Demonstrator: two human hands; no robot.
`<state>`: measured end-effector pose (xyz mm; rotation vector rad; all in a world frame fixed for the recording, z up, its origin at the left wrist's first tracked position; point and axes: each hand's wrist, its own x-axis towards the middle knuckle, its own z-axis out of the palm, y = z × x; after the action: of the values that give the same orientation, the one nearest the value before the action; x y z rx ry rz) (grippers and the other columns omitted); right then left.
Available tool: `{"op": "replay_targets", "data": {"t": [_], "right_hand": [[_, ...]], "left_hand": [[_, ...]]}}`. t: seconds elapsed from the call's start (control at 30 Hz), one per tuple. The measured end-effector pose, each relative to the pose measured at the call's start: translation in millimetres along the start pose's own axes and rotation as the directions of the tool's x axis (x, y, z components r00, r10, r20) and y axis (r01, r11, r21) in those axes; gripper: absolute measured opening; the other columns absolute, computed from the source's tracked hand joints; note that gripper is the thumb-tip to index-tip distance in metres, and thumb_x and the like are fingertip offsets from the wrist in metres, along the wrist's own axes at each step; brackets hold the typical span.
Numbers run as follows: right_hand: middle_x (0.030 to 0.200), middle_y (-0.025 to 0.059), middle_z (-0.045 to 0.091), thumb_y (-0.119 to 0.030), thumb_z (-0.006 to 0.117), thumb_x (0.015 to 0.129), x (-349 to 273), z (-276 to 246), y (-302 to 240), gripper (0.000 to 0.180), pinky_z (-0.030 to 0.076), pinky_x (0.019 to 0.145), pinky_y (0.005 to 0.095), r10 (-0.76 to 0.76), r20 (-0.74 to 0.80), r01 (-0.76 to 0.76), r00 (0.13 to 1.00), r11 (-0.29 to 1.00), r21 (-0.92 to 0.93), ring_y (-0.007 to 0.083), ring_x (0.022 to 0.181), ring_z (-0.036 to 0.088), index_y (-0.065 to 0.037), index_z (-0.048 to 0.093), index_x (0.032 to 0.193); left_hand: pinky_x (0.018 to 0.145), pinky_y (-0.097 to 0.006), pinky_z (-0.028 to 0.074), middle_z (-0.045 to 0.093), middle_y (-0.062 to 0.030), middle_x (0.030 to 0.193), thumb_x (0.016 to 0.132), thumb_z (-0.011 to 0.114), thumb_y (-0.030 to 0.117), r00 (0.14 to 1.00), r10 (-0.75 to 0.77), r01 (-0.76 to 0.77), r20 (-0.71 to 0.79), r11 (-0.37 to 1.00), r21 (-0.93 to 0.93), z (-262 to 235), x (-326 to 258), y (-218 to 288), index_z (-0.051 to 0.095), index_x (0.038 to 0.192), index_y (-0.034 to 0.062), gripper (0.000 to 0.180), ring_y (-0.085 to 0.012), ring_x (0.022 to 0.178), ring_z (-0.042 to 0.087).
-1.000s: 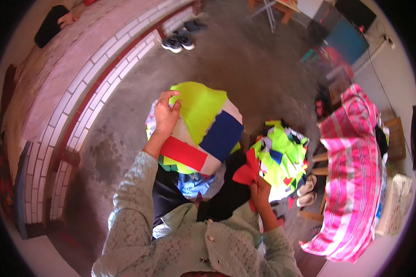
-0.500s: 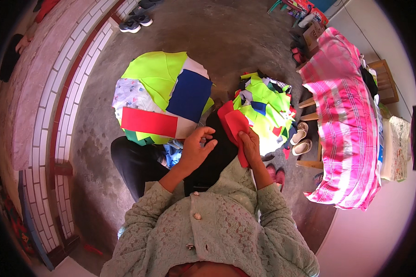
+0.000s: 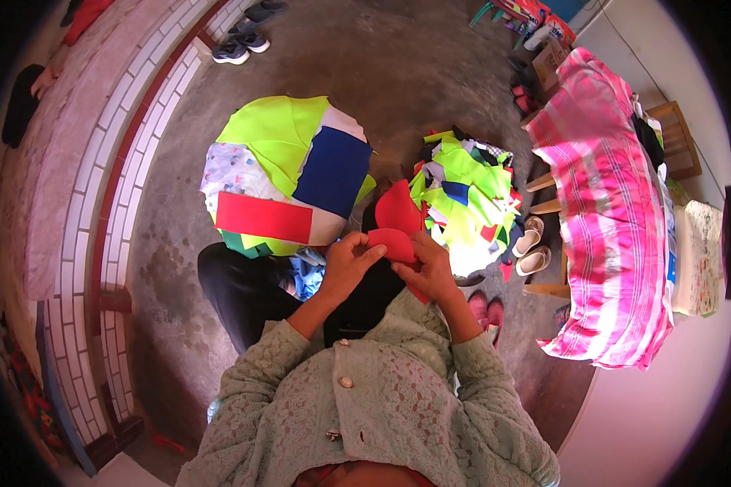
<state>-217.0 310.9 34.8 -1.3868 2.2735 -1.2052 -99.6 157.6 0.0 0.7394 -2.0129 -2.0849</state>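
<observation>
A small piece of red cloth (image 3: 394,242) is stretched between my two hands above my lap. My left hand (image 3: 349,266) pinches its left edge between thumb and fingers. On the other side, my right hand (image 3: 432,268) grips the cloth's right end, with a red strip showing below the fingers. Another red cloth piece (image 3: 400,208) lies over my dark-trousered knee, just beyond. To the left of it stands a rounded patchwork bundle (image 3: 292,174) of lime, navy, white and red fabric. A heap of cloth scraps (image 3: 463,191), mostly lime, is at the right.
Beige shoes (image 3: 530,246) and pink shoes (image 3: 486,310) are on the concrete floor (image 3: 170,276) to the right. A pink plaid cloth (image 3: 597,219) drapes over wooden-legged furniture. Dark sneakers (image 3: 240,47) sit far left, near a white-tiled ledge (image 3: 122,178). Another person's hand (image 3: 45,81) shows at upper left.
My left hand, which was empty with fingers apart, has moved right and taken the red cloth's edge. My right hand has shifted slightly left and down, and the cloth has turned.
</observation>
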Motion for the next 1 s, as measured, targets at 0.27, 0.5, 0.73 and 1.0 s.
{"op": "replay_targets", "data": {"t": [0.27, 0.5, 0.73, 1.0], "right_hand": [[0.079, 0.0026, 0.060, -0.024, 0.058, 0.089, 14, -15, 12, 0.027, 0.044, 0.070, 0.0240, 0.401, 0.215, -0.450, 0.891, 0.707, 0.546, 0.0118, 0.076, 0.056, 0.002, 0.063, 0.095], [0.063, 0.0006, 0.050, -0.017, 0.077, 0.070, 25, 4, -5, 0.042, 0.041, 0.052, 0.0251, 0.366, 0.005, -0.365, 0.931, 0.926, 0.096, 0.0105, 0.057, 0.051, -0.008, 0.055, 0.104], [0.079, 0.0060, 0.056, -0.020, 0.078, 0.063, 20, 11, -19, 0.045, 0.046, 0.063, 0.0341, 0.213, -0.035, -0.216, 0.976, 0.966, -0.141, 0.0227, 0.073, 0.057, -0.013, 0.059, 0.102], [0.084, 0.0076, 0.054, -0.017, 0.072, 0.070, 15, 13, -8, 0.025, 0.045, 0.064, 0.0370, 0.079, -0.052, -0.087, 0.996, 0.980, -0.181, 0.0274, 0.081, 0.057, -0.013, 0.062, 0.093]], "left_hand": [[0.072, -0.021, 0.043, 0.060, 0.0003, 0.087, 0.087, 0.062, 0.016, 0.996, 0.059, -0.029, 0.062, 0.914, -0.405, -15, -27, 14, 0.060, 0.097, 0.0016, 0.017, -0.0051, 0.079, 0.053], [0.087, -0.031, 0.046, 0.059, -0.0078, 0.103, 0.095, 0.045, 0.011, 0.975, 0.178, -0.222, -0.132, 0.746, -0.628, -46, -39, 33, 0.050, 0.112, 0.0016, 0.020, -0.0154, 0.095, 0.058], [0.073, -0.021, 0.046, 0.061, -0.0002, 0.091, 0.095, 0.049, 0.013, 0.892, 0.298, -0.437, -0.340, 0.762, -0.478, -82, -26, 79, 0.048, 0.115, 0.0045, 0.022, -0.0052, 0.079, 0.057], [0.075, -0.020, 0.046, 0.061, -0.0002, 0.093, 0.095, 0.050, 0.015, 0.897, 0.324, -0.421, -0.301, 0.831, -0.362, -115, 16, 128, 0.046, 0.124, 0.0061, 0.031, -0.0052, 0.083, 0.058]]}}
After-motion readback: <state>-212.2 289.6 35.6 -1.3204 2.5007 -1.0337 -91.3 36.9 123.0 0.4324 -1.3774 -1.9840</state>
